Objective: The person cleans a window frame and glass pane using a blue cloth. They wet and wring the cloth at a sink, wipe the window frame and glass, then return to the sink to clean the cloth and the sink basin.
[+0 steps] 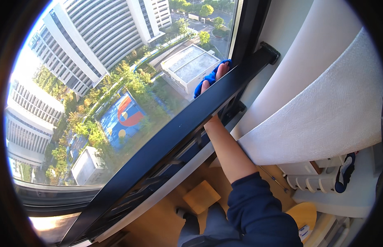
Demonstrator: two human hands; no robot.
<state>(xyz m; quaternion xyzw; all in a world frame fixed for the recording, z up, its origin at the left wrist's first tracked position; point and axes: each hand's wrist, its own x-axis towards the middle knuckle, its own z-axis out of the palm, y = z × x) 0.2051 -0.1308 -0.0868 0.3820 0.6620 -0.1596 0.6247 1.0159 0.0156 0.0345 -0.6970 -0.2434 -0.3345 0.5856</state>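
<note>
My right hand (pixel 221 71) reaches between the bars below the black metal handrail (pixel 166 123), and its fingers show again on the far side. Those fingers grip a bunched blue cloth (pixel 211 77) against the lower right part of the window glass (pixel 166 102), close to the dark window frame (pixel 247 34). The handrail hides the palm and part of the wrist. My forearm passes beside the hanging white curtain (pixel 312 114). My left hand is out of view.
A wooden stool or box (pixel 202 197) stands on the wooden floor (pixel 163 213) by my feet. To the right are a round wooden seat or tabletop (pixel 302 216), a white ribbed container (pixel 312 183) and a thin pole (pixel 274 179). Buildings and trees lie far below outside.
</note>
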